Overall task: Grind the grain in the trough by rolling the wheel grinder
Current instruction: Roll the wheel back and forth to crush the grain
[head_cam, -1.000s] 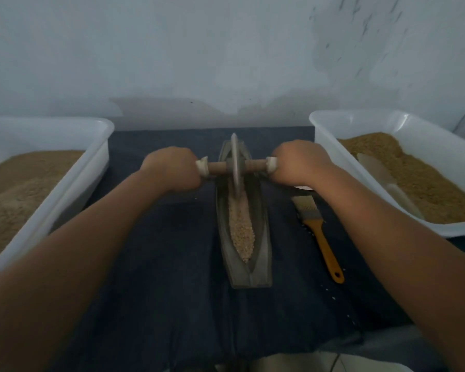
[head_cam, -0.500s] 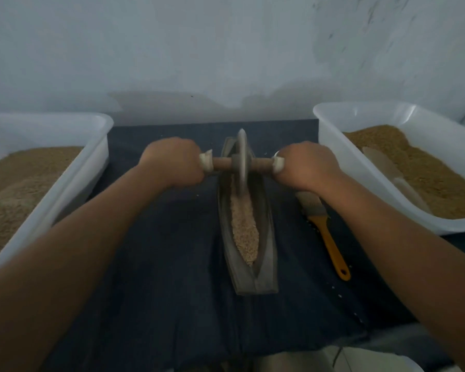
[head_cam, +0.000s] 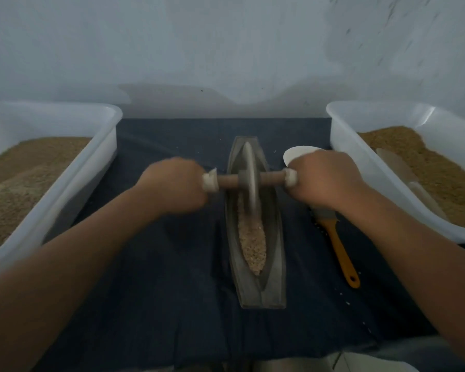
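Observation:
A grey boat-shaped trough [head_cam: 275, 267] lies lengthwise on a dark blue cloth [head_cam: 156, 304]. Pale crushed grain [head_cam: 253, 245] fills its groove towards me. The wheel grinder [head_cam: 249, 178] stands upright in the groove, a grey disc on a wooden axle with white end caps. My left hand [head_cam: 173, 185] grips the axle's left end. My right hand [head_cam: 325, 179] grips the right end. The disc sits over the far half of the trough, blurred by motion.
White plastic tubs of brown grain stand on either side, the left tub [head_cam: 102, 159] and the right tub [head_cam: 344, 154]. A brush with an orange handle [head_cam: 340, 253] lies right of the trough. A small white dish [head_cam: 297, 154] shows behind my right hand. A pale wall rises behind.
The wheel has rolled towards me along the trough from its far end, and both hands came back with it. The white dish behind my right hand has come into sight.

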`<state>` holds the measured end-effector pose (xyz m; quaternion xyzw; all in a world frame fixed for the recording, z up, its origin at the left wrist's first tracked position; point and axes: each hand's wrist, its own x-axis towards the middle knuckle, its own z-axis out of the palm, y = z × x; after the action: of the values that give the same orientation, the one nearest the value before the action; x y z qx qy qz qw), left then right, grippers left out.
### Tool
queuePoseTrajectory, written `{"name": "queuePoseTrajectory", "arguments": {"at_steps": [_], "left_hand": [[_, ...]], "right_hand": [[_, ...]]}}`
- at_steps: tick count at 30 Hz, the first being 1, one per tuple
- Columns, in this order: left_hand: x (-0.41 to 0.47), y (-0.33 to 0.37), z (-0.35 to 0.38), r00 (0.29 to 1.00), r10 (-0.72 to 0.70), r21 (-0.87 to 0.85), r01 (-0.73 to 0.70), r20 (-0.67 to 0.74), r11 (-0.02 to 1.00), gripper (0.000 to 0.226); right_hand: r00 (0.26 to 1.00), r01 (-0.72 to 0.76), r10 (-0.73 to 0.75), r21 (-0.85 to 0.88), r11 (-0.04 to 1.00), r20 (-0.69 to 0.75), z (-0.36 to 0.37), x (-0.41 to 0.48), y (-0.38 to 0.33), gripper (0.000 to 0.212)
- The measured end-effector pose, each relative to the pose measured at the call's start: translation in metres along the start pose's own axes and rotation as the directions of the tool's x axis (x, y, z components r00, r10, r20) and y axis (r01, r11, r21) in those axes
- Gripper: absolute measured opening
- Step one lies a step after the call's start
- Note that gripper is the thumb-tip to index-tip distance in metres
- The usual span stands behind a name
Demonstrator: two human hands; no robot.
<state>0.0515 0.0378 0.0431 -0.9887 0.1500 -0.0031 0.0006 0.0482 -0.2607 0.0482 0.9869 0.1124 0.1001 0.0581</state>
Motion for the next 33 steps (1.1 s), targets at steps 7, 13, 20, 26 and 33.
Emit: {"name": "queuePoseTrajectory", "arguments": {"at_steps": [7, 13, 20, 26, 33], "left_hand": [[0.001, 0.001, 0.006, 0.999, -0.03, -0.026, 0.029, -0.034, 0.999, 0.024], [-0.056, -0.005, 0.019, 0.97, 0.137, 0.062, -0.127, -0.202, 0.99, 0.03], [0.042, -0.001, -0.004, 0.986, -0.073, -0.001, 0.074, -0.15, 0.997, 0.032], [-0.028, -0.001, 0.02, 0.977, 0.014, 0.044, -0.005, -0.214, 0.999, 0.028], [-0.009, -0.002, 0.015, 0.978, 0.001, 0.045, 0.008, -0.21, 0.999, 0.034]], "right_hand": [[0.999, 0.031, -0.033, 0.034, 0.999, 0.043, -0.004, -0.006, 0.0, 0.03], [0.983, 0.098, -0.087, 0.064, 0.993, -0.163, -0.001, -0.082, -0.004, 0.034], [0.989, -0.052, 0.045, -0.05, 0.997, -0.143, -0.003, 0.036, 0.001, 0.041], [0.996, -0.023, 0.025, 0.023, 0.999, -0.087, 0.02, -0.027, 0.003, 0.026], [0.975, 0.02, -0.011, 0.036, 0.999, -0.224, 0.016, -0.026, 0.001, 0.036]]}}
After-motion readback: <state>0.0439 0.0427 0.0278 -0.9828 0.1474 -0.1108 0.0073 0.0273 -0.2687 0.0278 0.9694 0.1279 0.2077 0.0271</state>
